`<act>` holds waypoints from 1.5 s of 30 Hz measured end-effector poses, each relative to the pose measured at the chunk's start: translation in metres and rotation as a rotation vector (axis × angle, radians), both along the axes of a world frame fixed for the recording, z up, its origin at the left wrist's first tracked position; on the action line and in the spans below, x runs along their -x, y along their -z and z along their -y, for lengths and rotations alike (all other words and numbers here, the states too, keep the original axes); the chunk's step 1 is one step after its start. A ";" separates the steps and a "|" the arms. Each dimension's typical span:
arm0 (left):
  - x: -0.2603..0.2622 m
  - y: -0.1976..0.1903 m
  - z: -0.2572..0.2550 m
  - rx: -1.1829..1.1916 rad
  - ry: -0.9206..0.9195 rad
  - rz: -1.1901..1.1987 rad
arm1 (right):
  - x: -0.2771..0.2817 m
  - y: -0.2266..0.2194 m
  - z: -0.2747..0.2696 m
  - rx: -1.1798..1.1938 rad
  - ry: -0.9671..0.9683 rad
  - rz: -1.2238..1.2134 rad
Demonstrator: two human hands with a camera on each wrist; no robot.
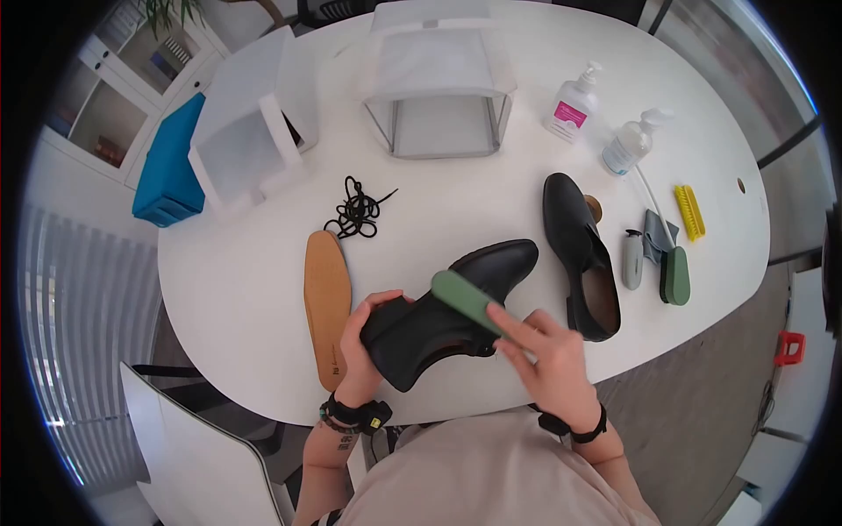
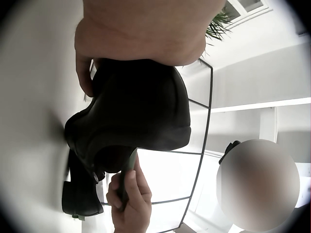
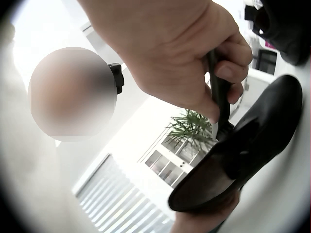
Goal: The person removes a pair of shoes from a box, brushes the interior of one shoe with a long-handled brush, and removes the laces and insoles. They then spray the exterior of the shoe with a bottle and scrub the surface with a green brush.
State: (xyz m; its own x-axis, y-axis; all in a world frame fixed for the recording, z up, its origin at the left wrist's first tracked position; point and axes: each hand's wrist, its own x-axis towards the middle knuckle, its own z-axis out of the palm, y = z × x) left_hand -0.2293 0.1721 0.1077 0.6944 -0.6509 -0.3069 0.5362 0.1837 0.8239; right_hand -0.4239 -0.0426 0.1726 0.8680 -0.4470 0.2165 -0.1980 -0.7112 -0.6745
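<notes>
A black leather shoe (image 1: 395,337) lies tilted on its side near the table's front edge, toe toward the upper right. My left hand (image 1: 355,355) holds it from the left, around its sole and heel side. In my right hand (image 1: 554,364) is a green-backed brush (image 1: 465,300), gripped at its near end and lying across the shoe's side. Dark bristles (image 3: 225,130) meet the shoe's upper in the right wrist view. The matching black shoe (image 1: 566,215) stands upright to the right. Left of the held shoe lies a tan insole (image 1: 326,294), with black laces (image 1: 358,210) tangled above it.
Two pump bottles (image 1: 572,105) (image 1: 630,145) stand at the back right. Beyond the second shoe are a grey tube (image 1: 632,261), a grey cloth (image 1: 656,235), a green long-handled brush (image 1: 675,276) and a yellow brush (image 1: 690,213). Clear-fronted boxes (image 1: 438,61) and a blue case (image 1: 169,167) line the back.
</notes>
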 end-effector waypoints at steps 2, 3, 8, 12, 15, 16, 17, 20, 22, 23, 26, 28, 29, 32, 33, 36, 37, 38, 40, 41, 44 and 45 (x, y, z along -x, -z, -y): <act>-0.001 0.001 0.000 -0.024 0.006 0.028 | -0.001 0.001 0.011 0.106 0.188 -0.062; -0.002 0.002 0.000 -0.029 -0.016 0.010 | 0.001 0.001 0.011 0.104 0.199 -0.059; -0.001 0.005 0.000 -0.062 -0.031 0.023 | 0.011 -0.017 -0.009 0.017 -0.081 -0.011; -0.002 0.006 0.001 -0.051 -0.070 0.013 | 0.007 -0.007 0.002 0.033 -0.067 -0.013; -0.003 0.007 0.002 -0.067 -0.106 -0.002 | 0.009 0.001 0.023 0.109 0.130 -0.063; -0.004 0.008 0.001 -0.065 -0.108 -0.010 | 0.011 0.000 0.026 0.117 0.183 -0.097; -0.004 0.009 0.000 -0.064 -0.110 -0.007 | 0.011 0.000 0.028 0.123 0.237 -0.132; -0.003 0.008 0.001 -0.058 -0.101 -0.008 | 0.014 -0.003 0.010 0.042 0.117 -0.085; -0.002 0.006 0.002 -0.068 -0.106 -0.018 | 0.014 -0.011 0.000 -0.021 -0.093 -0.050; -0.003 0.007 0.001 -0.072 -0.105 -0.016 | 0.011 -0.011 -0.003 -0.025 -0.092 -0.048; -0.003 0.010 -0.001 -0.029 -0.094 -0.025 | 0.002 -0.006 -0.002 0.014 -0.025 -0.021; -0.001 0.006 0.001 -0.040 -0.092 -0.031 | -0.002 -0.001 0.011 0.081 0.075 -0.069; -0.001 0.007 0.000 -0.037 -0.096 -0.032 | -0.002 0.000 0.014 0.147 0.178 -0.120; 0.000 0.007 -0.001 -0.038 -0.060 -0.007 | 0.001 -0.015 0.006 0.167 0.052 -0.097; 0.001 0.005 0.000 -0.041 -0.058 -0.006 | 0.003 -0.025 0.002 0.156 -0.032 -0.122; 0.004 0.002 -0.001 -0.033 -0.036 0.011 | 0.005 -0.031 0.012 0.192 -0.016 -0.151; 0.005 0.002 -0.002 -0.024 -0.016 0.031 | 0.005 -0.031 0.015 0.213 0.043 -0.138; 0.006 0.002 -0.002 -0.021 -0.022 0.027 | 0.005 -0.031 0.015 0.216 0.038 -0.141; 0.005 0.001 -0.002 -0.033 0.004 0.065 | 0.007 -0.031 0.013 0.176 0.027 -0.150; 0.006 0.002 -0.003 -0.035 0.002 0.063 | 0.009 -0.034 0.009 0.175 0.025 -0.153; 0.004 0.005 -0.001 -0.031 -0.003 0.051 | 0.008 -0.039 0.002 0.082 -0.160 -0.121; 0.003 0.007 -0.002 -0.028 -0.007 0.042 | 0.005 -0.030 0.006 0.082 -0.159 -0.120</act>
State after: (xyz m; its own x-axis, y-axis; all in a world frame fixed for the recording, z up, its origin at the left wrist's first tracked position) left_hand -0.2324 0.1745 0.1007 0.7116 -0.6377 -0.2948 0.4995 0.1642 0.8506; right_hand -0.4291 -0.0491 0.2027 0.9480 -0.2872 0.1369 -0.1544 -0.7915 -0.5914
